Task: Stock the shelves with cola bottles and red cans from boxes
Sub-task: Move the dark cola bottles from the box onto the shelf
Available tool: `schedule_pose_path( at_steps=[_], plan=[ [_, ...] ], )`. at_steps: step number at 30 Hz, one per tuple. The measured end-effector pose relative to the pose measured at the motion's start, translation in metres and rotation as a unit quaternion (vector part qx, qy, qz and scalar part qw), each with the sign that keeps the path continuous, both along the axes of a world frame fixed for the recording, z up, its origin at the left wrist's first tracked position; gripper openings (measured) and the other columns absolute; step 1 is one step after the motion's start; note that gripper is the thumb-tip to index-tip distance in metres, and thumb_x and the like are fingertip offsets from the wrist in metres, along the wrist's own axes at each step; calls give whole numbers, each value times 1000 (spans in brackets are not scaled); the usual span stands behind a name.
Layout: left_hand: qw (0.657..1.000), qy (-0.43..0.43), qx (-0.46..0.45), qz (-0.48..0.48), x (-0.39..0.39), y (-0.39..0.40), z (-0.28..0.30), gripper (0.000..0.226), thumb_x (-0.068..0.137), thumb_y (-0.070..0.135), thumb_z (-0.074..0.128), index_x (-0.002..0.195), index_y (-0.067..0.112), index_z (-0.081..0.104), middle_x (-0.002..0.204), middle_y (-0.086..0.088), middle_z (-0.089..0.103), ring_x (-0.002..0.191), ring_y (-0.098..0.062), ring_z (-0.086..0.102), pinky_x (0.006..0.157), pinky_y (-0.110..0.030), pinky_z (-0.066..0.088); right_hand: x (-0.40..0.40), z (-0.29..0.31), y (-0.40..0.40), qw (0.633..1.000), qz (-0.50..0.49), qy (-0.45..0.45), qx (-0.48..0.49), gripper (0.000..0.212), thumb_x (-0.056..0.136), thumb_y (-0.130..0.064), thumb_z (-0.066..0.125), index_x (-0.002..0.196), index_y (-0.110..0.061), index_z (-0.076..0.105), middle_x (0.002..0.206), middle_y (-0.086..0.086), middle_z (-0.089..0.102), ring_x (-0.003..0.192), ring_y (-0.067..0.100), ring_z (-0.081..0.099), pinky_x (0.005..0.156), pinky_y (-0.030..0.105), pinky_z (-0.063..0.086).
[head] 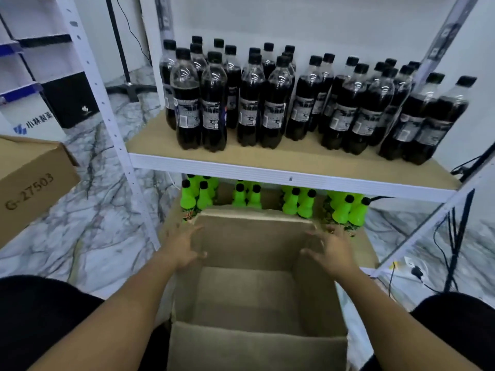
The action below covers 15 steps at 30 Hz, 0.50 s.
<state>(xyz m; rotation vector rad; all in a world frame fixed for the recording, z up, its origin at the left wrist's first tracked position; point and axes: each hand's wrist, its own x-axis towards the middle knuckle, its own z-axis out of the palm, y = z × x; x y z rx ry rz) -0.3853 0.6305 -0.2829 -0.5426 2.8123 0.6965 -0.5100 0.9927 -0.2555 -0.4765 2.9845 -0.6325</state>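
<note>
The open box holds nothing, so I can reach straight down into it. Past its far wall, green bottles crowd the low shelf. Above the box, cola bottles fill the back of the wooden shelf; only its bare front strip gives my fingers room.

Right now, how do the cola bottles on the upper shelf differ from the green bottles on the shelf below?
The cola bottles are clear with dark liquid, while the green bottles are bright opaque green. The cola bottles stand in full view on the upper shelf; the green bottles stand under it, partly hidden by that shelf and the open cardboard box. The cola bottles carry dark labels with pale print; the green bottles' labels barely show. Both have black caps and stand upright in grouped rows.
</note>
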Motion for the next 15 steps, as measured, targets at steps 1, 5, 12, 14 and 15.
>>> schedule_pose_path(
  at_steps=[1, 5, 12, 14, 15],
  plan=[
    [999, -37, 1, 4, 3, -2, -6, 91, 88, 42, 79, 161, 36, 26, 166, -15, 27, 155, -38, 17, 119, -42, 30, 1, -7, 9, 998, -6, -28, 52, 61, 78, -48, 83, 134, -36, 63, 138, 13, 53, 138, 33, 37, 108, 39, 36],
    [992, -123, -23, 3, 12, 2, -13, 98, 87, 26, 79, 163, 31, 18, 152, -20, 45, 135, -35, 51, 103, -38, 49, 2, -29, 32, 979, 16, -153, 134, 79, 82, -51, 78, 150, -25, 47, 128, 10, 67, 130, 29, 52, 105, 33, 40],
    [989, -131, -69, -1, 17, 8, -14, 103, 85, 4, 70, 165, 27, 8, 139, -23, 55, 124, -36, 60, 96, -36, 51, 8, -35, 44, 966, 44, -179, 183, 89, 89, -12, 66, 161, -23, 16, 145, 14, 52, 125, 32, 56, 97, 30, 42],
    [989, -133, -63, 1, 18, 11, -8, 105, 86, 4, 73, 164, 26, 8, 142, -23, 54, 127, -35, 57, 98, -35, 48, 8, -33, 43, 964, 49, -182, 189, 91, 88, -11, 65, 162, -23, 13, 142, 15, 55, 122, 33, 57, 95, 31, 45],
    [990, -130, -62, 2, 19, 12, -6, 106, 85, 5, 76, 164, 26, 8, 142, -23, 54, 127, -35, 57, 98, -34, 47, 8, -32, 43, 964, 47, -182, 190, 92, 87, -10, 65, 162, -25, 13, 138, 15, 58, 119, 33, 59, 92, 32, 47]
  ],
)
